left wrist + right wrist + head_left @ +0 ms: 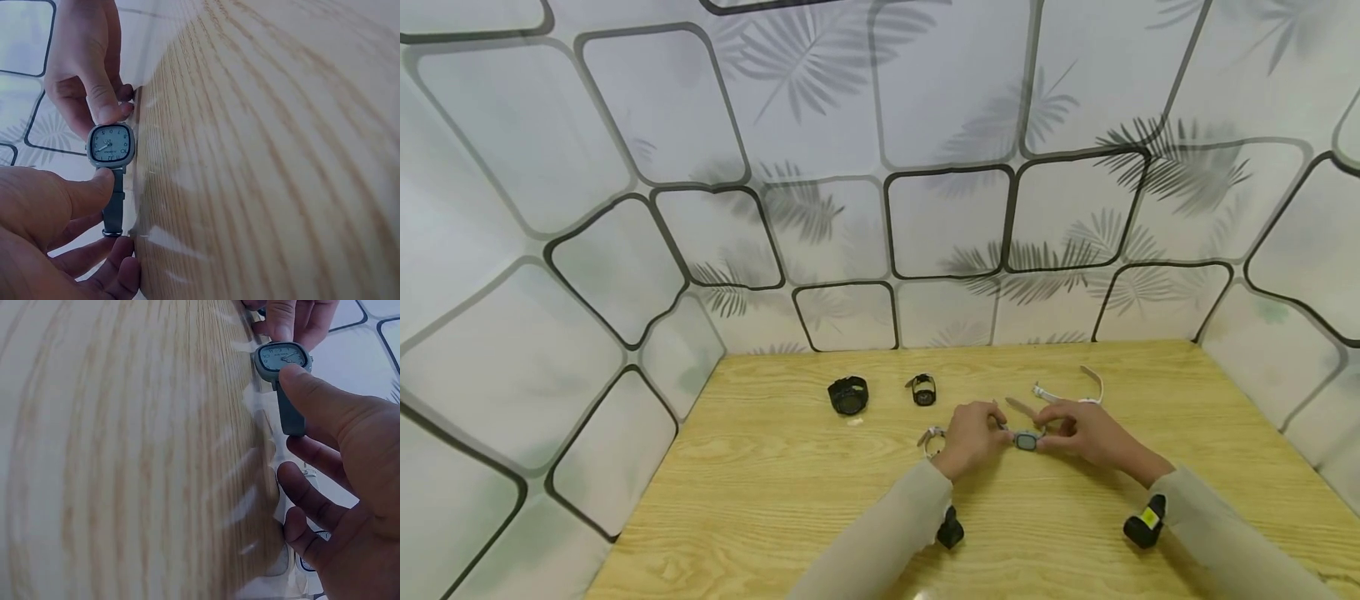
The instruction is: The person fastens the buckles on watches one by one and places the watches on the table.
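Observation:
A wristwatch (pixel 1026 441) with a squarish grey-green case and a dark grey-green strap is between both hands, just above the table. My left hand (pixel 976 435) pinches it at one side, its thumb beside the case where the buckle end of the strap hangs in the left wrist view. From the other side my right hand (pixel 1086 432) grips it, thumb on the case edge and fingers behind the strap (pixel 290 412). The dial (pixel 111 143) faces up toward me. Behind the right hand lies a white-strapped watch (pixel 1051 395), partly hidden.
A large black watch (pixel 848 397) and a smaller black watch (pixel 924 392) stand farther back on the wooden table (pixel 760 492). Beside the left hand is a light-strapped watch (pixel 931 437), partly covered. A patterned cloth wall (pixel 947 225) encloses the back and sides.

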Motion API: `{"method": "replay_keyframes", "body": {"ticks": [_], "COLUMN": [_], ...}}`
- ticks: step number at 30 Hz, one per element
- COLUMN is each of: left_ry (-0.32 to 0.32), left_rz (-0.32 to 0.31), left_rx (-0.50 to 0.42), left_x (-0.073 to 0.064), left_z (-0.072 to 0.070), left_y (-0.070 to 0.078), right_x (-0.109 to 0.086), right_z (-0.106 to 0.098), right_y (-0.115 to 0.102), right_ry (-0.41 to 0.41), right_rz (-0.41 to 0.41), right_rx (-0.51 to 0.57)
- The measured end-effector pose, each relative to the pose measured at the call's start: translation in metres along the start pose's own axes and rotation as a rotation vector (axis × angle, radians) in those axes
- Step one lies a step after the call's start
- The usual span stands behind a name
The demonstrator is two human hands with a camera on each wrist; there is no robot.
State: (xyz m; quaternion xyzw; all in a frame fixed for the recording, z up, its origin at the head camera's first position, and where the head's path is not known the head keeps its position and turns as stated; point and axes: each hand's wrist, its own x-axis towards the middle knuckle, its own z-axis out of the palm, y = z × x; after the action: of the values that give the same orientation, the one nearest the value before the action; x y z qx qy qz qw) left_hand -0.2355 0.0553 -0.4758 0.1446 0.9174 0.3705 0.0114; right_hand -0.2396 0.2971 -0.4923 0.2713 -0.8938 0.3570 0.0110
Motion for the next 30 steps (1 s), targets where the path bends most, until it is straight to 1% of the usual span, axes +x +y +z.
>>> {"method": "replay_keyframes", "body": {"ticks": [3,5,7,10,12,14,16,19,22,24,30], "left_ry": [0.008,0.013,0.017,0.011,0.006,-0.004,-0.009,-0.016,-0.021,-0.025,-0.031], "left_rz": [0.032,0.065,0.094,0.113,0.114,0.099,0.091,0.059,0.035,0.019,0.01], "left_rx": [-0.01,-0.033,-0.071,-0.167,-0.226,-0.281,-0.318,-0.382,-0.453,-0.493,-0.575], "left_x": [0.0,0.0,0.0,0.001,0.001,0.0,0.0,-0.001,-0.002,-0.003,-0.004], "left_z": [-0.002,-0.002,-0.003,-0.006,-0.009,-0.012,-0.014,-0.018,-0.021,-0.023,-0.026], "left_y": [-0.001,-0.002,-0.004,-0.006,-0.006,-0.006,-0.006,-0.004,-0.002,-0.002,-0.002], "right_x": [0.0,0.0,0.0,0.0,0.001,0.002,0.004,0.006,0.007,0.008,0.009], "right_z": [0.0,-0.001,-0.001,-0.001,-0.001,-0.001,-0.002,-0.003,-0.004,-0.003,-0.002], "right_y": [-0.002,-0.004,-0.006,-0.008,-0.01,-0.011,-0.013,-0.015,-0.018,-0.019,-0.021], "right_ry": [0.013,0.028,0.051,0.092,0.126,0.157,0.189,0.235,0.27,0.286,0.298], "right_rz": [0.008,0.011,0.003,-0.028,-0.054,-0.077,-0.101,-0.137,-0.155,-0.16,-0.169], "right_rx": [-0.01,-0.016,-0.028,-0.05,-0.068,-0.083,-0.098,-0.126,-0.145,-0.152,-0.158]}}
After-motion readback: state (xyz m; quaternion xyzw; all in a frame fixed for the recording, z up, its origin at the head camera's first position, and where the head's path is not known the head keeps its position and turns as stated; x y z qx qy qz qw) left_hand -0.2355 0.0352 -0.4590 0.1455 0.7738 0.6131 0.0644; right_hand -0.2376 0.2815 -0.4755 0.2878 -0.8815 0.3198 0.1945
